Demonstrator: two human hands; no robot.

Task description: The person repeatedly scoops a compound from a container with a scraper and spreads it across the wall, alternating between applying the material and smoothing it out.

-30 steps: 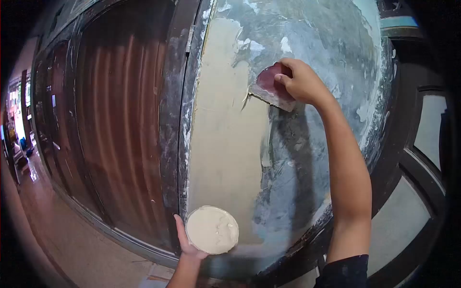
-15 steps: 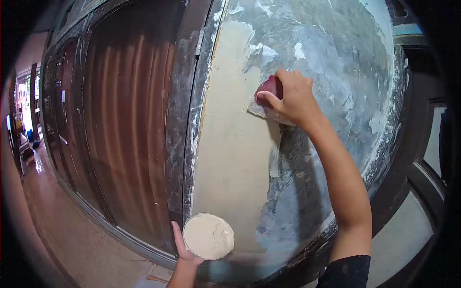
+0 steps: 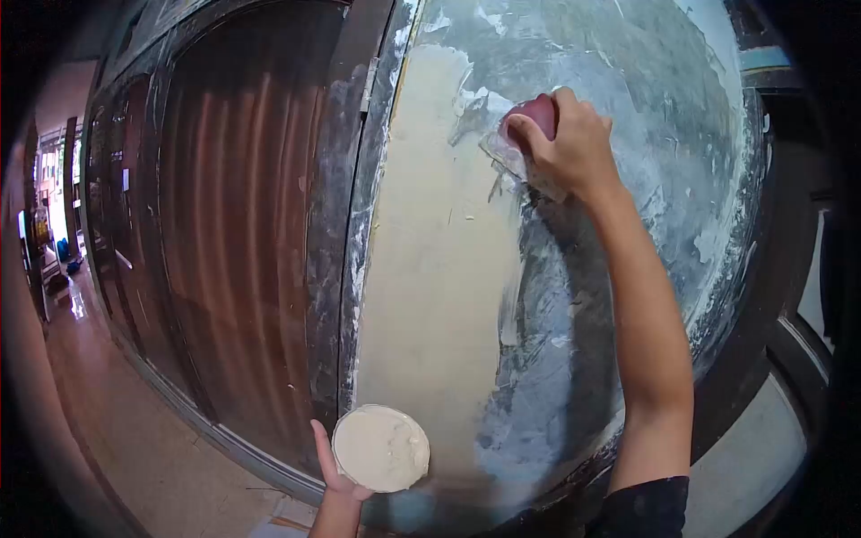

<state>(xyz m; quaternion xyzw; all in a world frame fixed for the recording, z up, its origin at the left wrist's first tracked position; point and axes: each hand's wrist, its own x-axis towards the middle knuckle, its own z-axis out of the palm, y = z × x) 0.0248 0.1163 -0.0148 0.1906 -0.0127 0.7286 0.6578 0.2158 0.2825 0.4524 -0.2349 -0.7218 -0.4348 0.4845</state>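
Note:
My right hand (image 3: 574, 143) is closed around a dark red scraper (image 3: 535, 121), whose pale-smeared edge lies against the grey wall panel (image 3: 628, 134). Left of it, a broad strip of cream filler (image 3: 430, 296) covers the panel from top to bottom. Low in the view, my left hand (image 3: 338, 471) holds up a round container of cream paste (image 3: 380, 448), with its thumb along the left side and the other fingers mostly hidden beneath.
A dark wooden frame (image 3: 334, 197) with a hinge borders the panel on the left, beside a brown curtained glass pane (image 3: 242, 206). Tiled floor (image 3: 134, 403) runs along the lower left. Dark woodwork with pale panels (image 3: 753, 448) stands at the right.
My right hand and the scraper have moved up and to the right, off the cream strip's edge. New marks show in the filler there. The container sits slightly lower and further left in view.

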